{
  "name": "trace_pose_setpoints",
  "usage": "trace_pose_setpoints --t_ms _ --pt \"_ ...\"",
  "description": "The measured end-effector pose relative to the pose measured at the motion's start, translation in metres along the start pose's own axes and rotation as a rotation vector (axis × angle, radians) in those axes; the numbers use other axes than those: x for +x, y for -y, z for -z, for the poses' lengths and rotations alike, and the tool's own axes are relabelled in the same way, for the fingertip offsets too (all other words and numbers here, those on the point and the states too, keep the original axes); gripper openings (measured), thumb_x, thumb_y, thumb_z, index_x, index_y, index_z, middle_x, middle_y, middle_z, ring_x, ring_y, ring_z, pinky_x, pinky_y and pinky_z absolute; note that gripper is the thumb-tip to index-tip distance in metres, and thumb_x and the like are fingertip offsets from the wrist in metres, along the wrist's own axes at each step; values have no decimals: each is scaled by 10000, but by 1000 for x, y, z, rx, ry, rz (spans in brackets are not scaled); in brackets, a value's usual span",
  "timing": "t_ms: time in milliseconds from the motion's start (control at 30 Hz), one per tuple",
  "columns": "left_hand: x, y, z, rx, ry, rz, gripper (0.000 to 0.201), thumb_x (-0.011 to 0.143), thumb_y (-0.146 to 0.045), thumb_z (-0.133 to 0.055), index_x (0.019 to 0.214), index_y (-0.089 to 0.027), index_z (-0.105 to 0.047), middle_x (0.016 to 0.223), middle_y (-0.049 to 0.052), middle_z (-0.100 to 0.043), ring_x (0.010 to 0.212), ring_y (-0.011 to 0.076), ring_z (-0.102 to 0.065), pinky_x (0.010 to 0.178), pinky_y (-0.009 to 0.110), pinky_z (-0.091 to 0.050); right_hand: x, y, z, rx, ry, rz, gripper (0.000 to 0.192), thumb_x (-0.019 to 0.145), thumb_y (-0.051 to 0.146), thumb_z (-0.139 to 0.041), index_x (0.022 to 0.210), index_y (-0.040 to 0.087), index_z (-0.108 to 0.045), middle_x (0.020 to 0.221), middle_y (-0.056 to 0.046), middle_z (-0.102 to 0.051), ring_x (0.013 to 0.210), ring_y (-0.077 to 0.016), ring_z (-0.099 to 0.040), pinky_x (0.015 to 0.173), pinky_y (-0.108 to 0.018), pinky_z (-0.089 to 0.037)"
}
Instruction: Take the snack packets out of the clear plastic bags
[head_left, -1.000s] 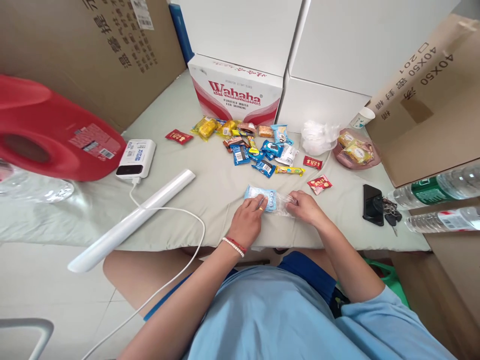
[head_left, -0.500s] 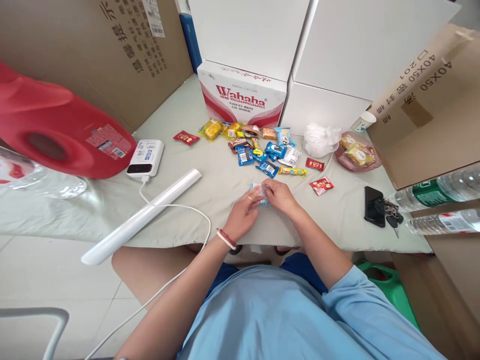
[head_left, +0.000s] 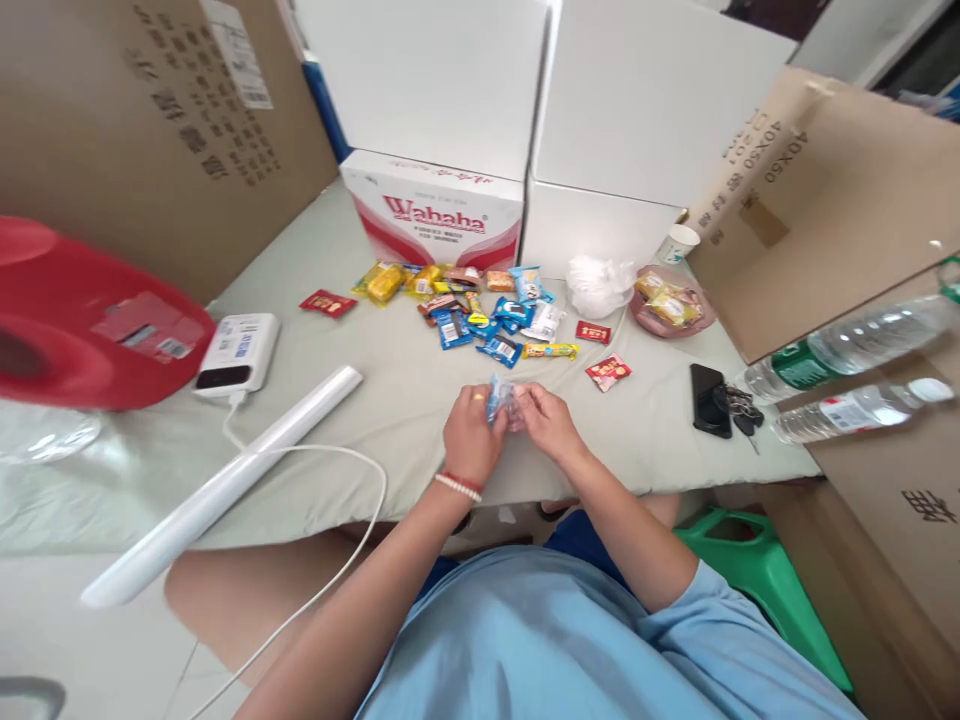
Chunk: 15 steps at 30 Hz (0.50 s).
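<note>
Near the front of the cloth-covered table, my left hand (head_left: 472,435) is closed on a small blue-and-clear snack packet (head_left: 498,396). The fingertips of my right hand (head_left: 546,420) pinch the packet's right side, where it looks pinkish and see-through. Its contents are blurred. Just beyond my hands lie a blue snack packet (head_left: 500,349), a long yellow wrapped candy (head_left: 550,351) and a red-and-pink snack packet (head_left: 609,372). Several more wrapped snacks are heaped behind, among them a yellow packet (head_left: 385,284) and a white packet (head_left: 544,321).
A Wahaha box (head_left: 435,215) stands at the back. To the left are a red jug (head_left: 97,310), a power bank (head_left: 238,352) with a white cable, and a white tube (head_left: 225,485). A pink bowl (head_left: 694,325), a phone (head_left: 709,400), keys (head_left: 744,408) and lying bottles (head_left: 855,410) are on the right.
The blue packet has come up off the tabletop between both hands. My left hand has turned and closed around it. The whole view has swung rightward.
</note>
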<state>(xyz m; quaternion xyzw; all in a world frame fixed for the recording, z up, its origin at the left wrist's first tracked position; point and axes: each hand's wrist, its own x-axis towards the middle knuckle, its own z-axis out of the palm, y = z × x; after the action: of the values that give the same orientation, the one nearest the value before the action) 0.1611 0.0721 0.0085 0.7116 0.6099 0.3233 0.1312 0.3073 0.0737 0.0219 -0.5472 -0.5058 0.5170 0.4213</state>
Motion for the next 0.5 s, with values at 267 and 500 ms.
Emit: trace_pose_setpoints --t_ms 267,500 --pt "-57 -19 -22 -15 115 -793 433 935 -80 -496 1344 -167 -607 1416 159 -637 1359 285 -546 1031 425 -473 -46 -36 41 268 -104 -179 505 784 586 -785 1111 235 -628 981 -15 -706 878 -174 -634 757 -286 -534" --pt "-60 63 18 90 28 -525 273 972 -189 -534 1232 -178 -618 1248 162 -663 1163 306 -634 986 467 -527 -4 -7 175 166 -400 48 552 760 535 -790 1231 266 -683 1139 -42 -721 941 -201 -660 761 -299 -553"
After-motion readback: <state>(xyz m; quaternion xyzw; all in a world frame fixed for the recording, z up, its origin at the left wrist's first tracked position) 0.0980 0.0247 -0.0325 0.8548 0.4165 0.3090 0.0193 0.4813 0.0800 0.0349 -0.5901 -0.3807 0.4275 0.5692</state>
